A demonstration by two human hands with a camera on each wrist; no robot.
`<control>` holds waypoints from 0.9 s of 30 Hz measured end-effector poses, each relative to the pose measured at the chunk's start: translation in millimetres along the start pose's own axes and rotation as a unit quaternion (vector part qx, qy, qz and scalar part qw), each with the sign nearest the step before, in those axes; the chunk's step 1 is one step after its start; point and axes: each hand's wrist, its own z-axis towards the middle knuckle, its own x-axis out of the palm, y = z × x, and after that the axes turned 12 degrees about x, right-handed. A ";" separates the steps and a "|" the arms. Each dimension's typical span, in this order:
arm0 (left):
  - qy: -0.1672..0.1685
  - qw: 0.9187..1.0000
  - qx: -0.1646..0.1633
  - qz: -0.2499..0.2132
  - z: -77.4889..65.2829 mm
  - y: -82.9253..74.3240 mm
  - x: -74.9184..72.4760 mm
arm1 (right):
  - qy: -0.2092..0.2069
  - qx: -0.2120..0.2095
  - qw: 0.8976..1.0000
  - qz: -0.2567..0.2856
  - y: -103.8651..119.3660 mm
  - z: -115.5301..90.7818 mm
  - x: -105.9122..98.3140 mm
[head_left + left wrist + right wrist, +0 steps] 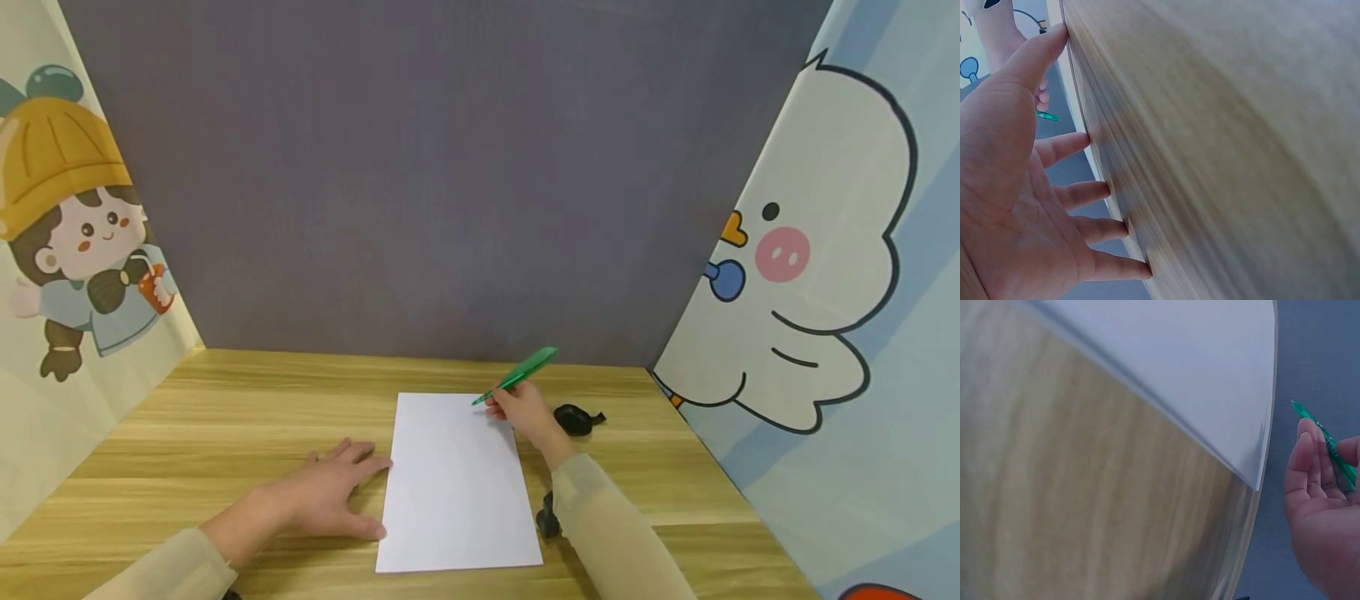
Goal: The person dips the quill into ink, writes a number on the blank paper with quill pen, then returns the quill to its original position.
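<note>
A blank sheet of white paper (457,492) lies on the wooden table in front of me. My right hand (525,412) pinches a green pen (528,367) between thumb and fingers, over the paper's far right corner. The pen's tip points left and down, its feather-shaped end up and to the right. In the right wrist view the pen (1332,447) appears raised off the sheet. Spread out, my left hand (322,496) rests on the table, thumb and index fingertip at the paper's left edge. Its fingertips (1138,270) touch the surface in the left wrist view.
A small black object (574,420) with a short tab lies right of the right hand. Another dark object (548,515) shows beside the right forearm, partly covered by the sleeve. A dark grey panel (427,183) closes off the table's far side; printed cartoon walls flank it.
</note>
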 end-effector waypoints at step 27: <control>-0.004 1.000 0.006 0.005 -0.6 0.0 0.0 | 0.002 0.004 1.000 0.001 4.7 1.9 12.5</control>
